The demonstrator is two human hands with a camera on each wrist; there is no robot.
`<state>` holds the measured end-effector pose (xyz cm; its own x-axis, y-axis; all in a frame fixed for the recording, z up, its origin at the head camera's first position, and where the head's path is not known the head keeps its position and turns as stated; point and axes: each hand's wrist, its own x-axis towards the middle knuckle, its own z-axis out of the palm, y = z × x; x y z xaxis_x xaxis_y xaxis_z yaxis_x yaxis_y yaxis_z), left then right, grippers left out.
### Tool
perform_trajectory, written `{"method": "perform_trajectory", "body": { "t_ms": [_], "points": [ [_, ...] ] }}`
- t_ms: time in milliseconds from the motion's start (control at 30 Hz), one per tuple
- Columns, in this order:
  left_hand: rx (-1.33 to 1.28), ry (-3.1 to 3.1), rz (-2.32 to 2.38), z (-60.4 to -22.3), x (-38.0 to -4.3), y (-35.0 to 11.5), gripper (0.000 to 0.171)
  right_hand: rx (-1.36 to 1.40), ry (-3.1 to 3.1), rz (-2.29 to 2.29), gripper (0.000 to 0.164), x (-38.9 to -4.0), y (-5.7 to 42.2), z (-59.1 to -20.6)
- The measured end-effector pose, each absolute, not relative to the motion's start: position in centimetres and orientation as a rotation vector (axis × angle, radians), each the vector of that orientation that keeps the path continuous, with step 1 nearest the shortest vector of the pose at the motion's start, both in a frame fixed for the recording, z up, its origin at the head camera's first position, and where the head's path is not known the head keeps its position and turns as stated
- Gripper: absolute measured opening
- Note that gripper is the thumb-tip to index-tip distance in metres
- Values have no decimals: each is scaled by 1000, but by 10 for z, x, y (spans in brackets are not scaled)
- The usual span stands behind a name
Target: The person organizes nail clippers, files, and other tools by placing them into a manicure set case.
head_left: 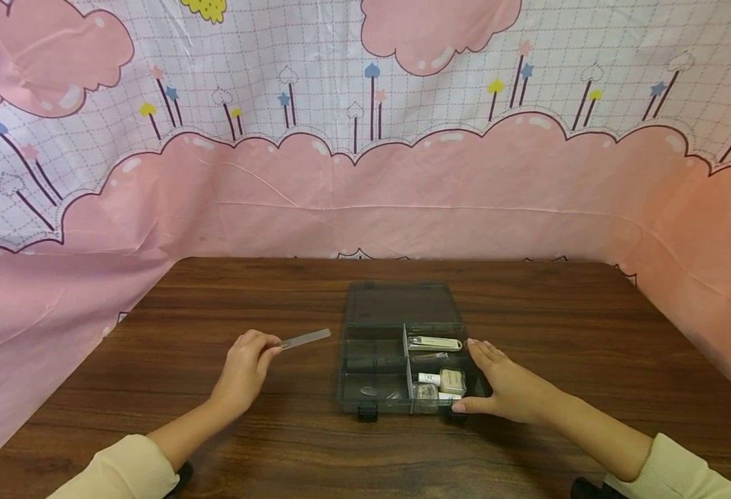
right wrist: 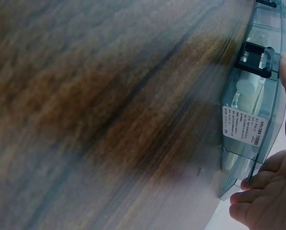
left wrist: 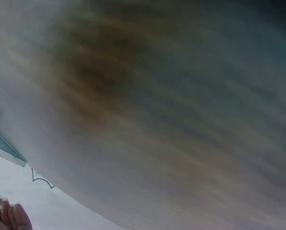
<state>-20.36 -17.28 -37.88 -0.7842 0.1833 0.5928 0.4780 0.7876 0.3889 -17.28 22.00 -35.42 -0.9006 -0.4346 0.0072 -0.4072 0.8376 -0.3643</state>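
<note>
A dark see-through compartment box [head_left: 374, 355] lies open on the wooden table, its lid [head_left: 402, 303] flat behind it. Inside on the right sit a nail clipper [head_left: 434, 342], a small white bottle [head_left: 429, 378] and a beige block [head_left: 452, 380]. My right hand [head_left: 502, 385] rests against the box's right side, thumb at the front corner and fingers straight along the wall; the right wrist view shows the box wall [right wrist: 251, 103] with its label and a latch [right wrist: 256, 58]. My left hand [head_left: 248, 367] pinches a thin clear nail file [head_left: 305, 339], held just left of the box.
The wooden table [head_left: 228, 291] is ringed by a pink cloud-print backdrop [head_left: 365, 201] at the back and both sides. The left wrist view is a blur of table surface, with fingertips [left wrist: 8, 215] at its lower left corner.
</note>
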Motion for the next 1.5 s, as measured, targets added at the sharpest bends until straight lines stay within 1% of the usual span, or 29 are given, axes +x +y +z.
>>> {"method": "perform_trajectory", "body": {
  "t_ms": [500, 733, 1500],
  "points": [
    [-543, -2479, -782, -379, -208, -149, 9, -661, 2944, -549, 112, -173, 221, -356],
    [-604, -2455, -777, -377, -214, -139, 11, -658, 2938, -560, 111, -173, 221, -356],
    [-678, -2539, -856, -373, -226, -98, 12, -677, 2936, -591, 110, -172, 221, -355]
  ]
}}
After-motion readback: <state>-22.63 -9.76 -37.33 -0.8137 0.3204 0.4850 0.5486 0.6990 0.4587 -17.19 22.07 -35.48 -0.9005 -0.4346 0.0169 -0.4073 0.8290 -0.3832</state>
